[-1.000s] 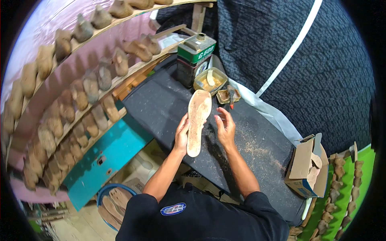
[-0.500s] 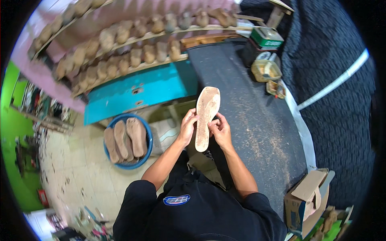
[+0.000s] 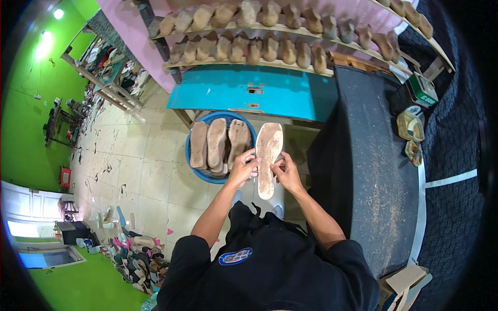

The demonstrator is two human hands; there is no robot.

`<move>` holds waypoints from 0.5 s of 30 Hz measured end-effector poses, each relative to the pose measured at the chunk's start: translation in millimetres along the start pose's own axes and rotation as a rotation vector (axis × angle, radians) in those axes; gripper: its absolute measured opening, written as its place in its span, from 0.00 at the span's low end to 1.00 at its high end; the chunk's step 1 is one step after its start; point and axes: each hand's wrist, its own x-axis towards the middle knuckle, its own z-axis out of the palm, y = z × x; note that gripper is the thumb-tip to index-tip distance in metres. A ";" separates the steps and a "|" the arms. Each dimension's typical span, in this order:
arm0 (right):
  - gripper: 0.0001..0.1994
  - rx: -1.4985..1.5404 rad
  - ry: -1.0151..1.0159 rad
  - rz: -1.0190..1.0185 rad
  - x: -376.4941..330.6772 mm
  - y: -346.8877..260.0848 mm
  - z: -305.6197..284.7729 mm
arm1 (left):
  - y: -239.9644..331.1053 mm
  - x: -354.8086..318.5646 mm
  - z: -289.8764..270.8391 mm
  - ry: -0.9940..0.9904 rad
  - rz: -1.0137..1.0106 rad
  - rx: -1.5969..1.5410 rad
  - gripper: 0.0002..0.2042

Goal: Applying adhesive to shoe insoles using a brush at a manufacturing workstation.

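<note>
Insole (image 3: 267, 158) lengthwise away from body, toe outward, pinched by left hand (image 3: 243, 167) and right hand (image 3: 285, 173)

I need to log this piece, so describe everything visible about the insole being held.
The insole is a flat, foot-shaped board, pale tan, smudged with brown stains. It is held nearly upright in the picture, wide toe end up, above the tiled floor beside the blue tub. The left hand pinches its left edge; the right hand grips its right edge near the narrower heel.

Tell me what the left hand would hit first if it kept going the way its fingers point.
Probably the shoe sole it already grips: the left hand points up and right, onto that sole's edge. Past it lies the blue tub of soles, though depth is unclear.
</note>
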 end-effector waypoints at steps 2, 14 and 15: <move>0.31 -0.045 -0.032 0.045 9.1 5.8 27.6 | -5.7 0.8 -27.1 0.033 -0.006 -0.030 0.20; 0.44 -0.390 -0.217 0.154 94.2 51.5 192.4 | -38.1 60.6 -216.1 0.127 -0.166 -0.100 0.21; 0.44 -0.409 -0.224 0.150 100.9 56.8 202.6 | -40.0 66.1 -227.5 0.155 -0.164 -0.060 0.21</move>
